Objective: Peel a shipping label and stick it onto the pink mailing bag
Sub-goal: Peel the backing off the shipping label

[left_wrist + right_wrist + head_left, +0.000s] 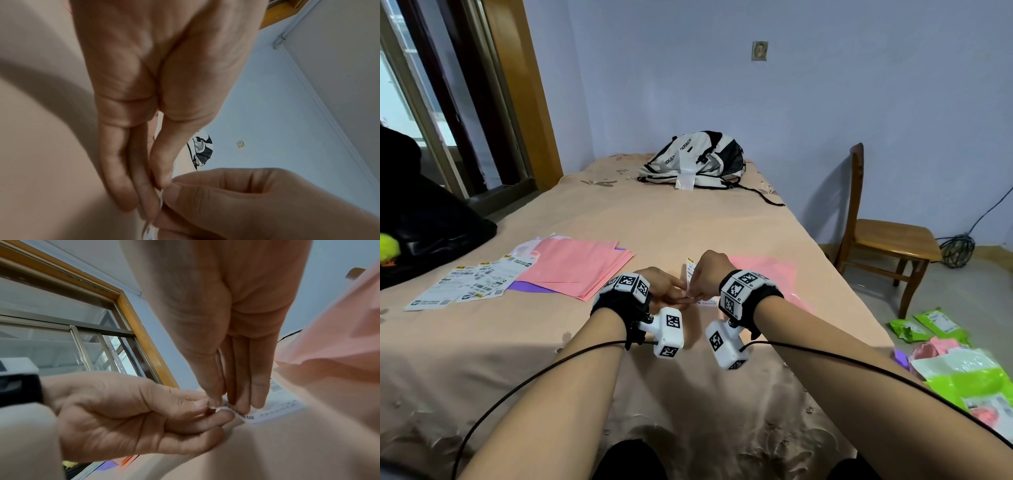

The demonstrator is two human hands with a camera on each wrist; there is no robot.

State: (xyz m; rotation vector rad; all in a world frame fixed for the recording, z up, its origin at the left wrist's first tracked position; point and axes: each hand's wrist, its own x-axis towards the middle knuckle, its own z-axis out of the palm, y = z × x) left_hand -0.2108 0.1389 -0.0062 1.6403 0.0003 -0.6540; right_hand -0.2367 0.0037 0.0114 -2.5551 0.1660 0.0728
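Observation:
A white shipping label [692, 271] lies on the bed at the left edge of a pink mailing bag [770, 274]. Both hands meet at the label's near corner. My left hand [684, 296] pinches that corner between thumb and forefinger, as the right wrist view shows [212, 408]. My right hand [697, 295] comes down from above and pinches the same corner of the label [277, 408] with its fingertips [242, 400]. In the left wrist view my left hand [156, 191] meets the right hand [236, 203] over a thin white edge. My hands cover most of the label.
A stack of pink bags [575, 270] and several loose labels [472, 284] lie to the left. A black bag [424, 222] sits at the bed's left edge, a backpack [695, 161] at the far end. A wooden chair [887, 236] and green bags [962, 377] are on the right.

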